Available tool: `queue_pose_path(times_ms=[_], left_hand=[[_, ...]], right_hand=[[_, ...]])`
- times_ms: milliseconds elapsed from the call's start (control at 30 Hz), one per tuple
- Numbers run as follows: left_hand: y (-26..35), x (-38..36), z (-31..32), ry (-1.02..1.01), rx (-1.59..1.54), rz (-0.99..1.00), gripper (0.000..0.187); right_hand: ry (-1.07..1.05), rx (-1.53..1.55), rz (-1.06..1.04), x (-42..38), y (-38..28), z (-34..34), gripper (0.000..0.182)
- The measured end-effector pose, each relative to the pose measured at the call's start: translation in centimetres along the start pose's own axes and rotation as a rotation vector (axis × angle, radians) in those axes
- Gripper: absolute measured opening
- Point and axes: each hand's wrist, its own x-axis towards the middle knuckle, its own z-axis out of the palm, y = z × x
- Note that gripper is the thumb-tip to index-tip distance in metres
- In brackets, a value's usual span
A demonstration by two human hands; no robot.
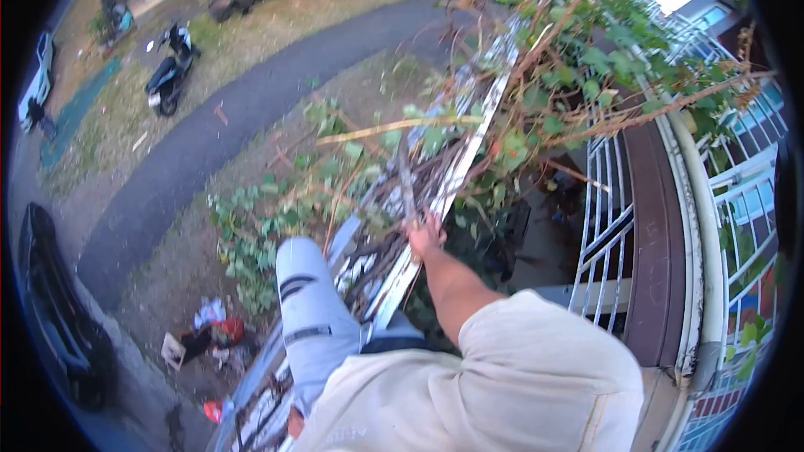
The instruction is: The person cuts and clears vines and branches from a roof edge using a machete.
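Observation:
My right hand is closed at the edge of a narrow ledge, its fingers round the lower end of a grey-brown branch. Beside it runs a long white metal strip with peeling paint. Cut stems and brown twigs lie along the ledge, tangled with leafy vine. At the bottom, a small patch of skin next to my shirt may be my left hand; its fingers are hidden. My leg in light blue jeans hangs over the outer side of the ledge.
Far below are a curved path, a parked scooter, a dark car and scattered rubbish. On the right stand white railings and a brown beam. A long dry stem crosses above the railing.

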Motion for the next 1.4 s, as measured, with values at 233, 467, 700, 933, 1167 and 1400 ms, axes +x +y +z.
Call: queue_pose_path(times_ms=[233, 467, 700, 933, 1167, 1400], left_hand=[[2.1, 1.0, -0.4, -0.012, -0.007, 0.05, 0.024], [0.9, 0.9, -0.3, -0.02, -0.014, 0.002, 0.024], [0.1, 2.5, -1.0, -0.019, -0.007, 0.035, 0.025], [-0.6, 3.9, -1.5, -0.032, -0.001, 0.086, 0.027], [-1.2, 4.5, -1.6, -0.028, -0.009, 0.11, 0.028], [-1.4, 4.9, -0.7, -0.017, -0.048, 0.145, 0.03]], right_hand=[[-0.051, -0.077, -0.003, 0.6, -0.1, 0.2, 0.085], [0.003, -0.02, -0.025, 0.0, -0.5, 0.0, 0.06], [0.033, -0.008, -0.054, 1.1, 0.8, 1.3, 0.053], [0.08, 0.082, -0.039, 0.5, 0.8, 0.9, 0.065], [0.012, -0.011, -0.052, 1.8, 1.6, 1.8, 0.058], [0.04, 0.047, -0.004, 1.1, 0.6, 1.0, 0.069]])
